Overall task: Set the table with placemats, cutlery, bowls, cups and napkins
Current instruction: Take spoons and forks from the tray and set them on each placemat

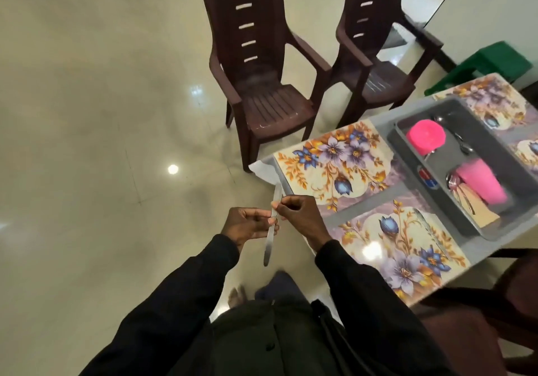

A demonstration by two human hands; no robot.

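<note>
- Head view, far left: a glossy, pale tiled floor (87,142) is seen, with round light spots mirrored in it.
- The left hand (247,225), out of a black sleeve, is turned palm up. Its fingers (259,215) are curled against the middle of the knife.
- A slim, flat metal knife (268,247) is held in the air over the floor, just off the desk's corner, with its broader rounded end nearest the person.
- The right hand (300,215) is closed, and the knife's upper part is pinched by its fingers (283,205).
- Two dark brown moulded plastic chairs (262,84) with slotted backs are set side by side on the floor beyond the desk.
- Glossy rectangular placemats (334,157), printed with blue and purple flowers and orange leaves, are laid close together on the grey desk (381,119).
- A grey rectangular plastic tray (407,157) is placed on the desk. Two pink cups (426,138) and metal spoons (465,148) are held in it.
</note>
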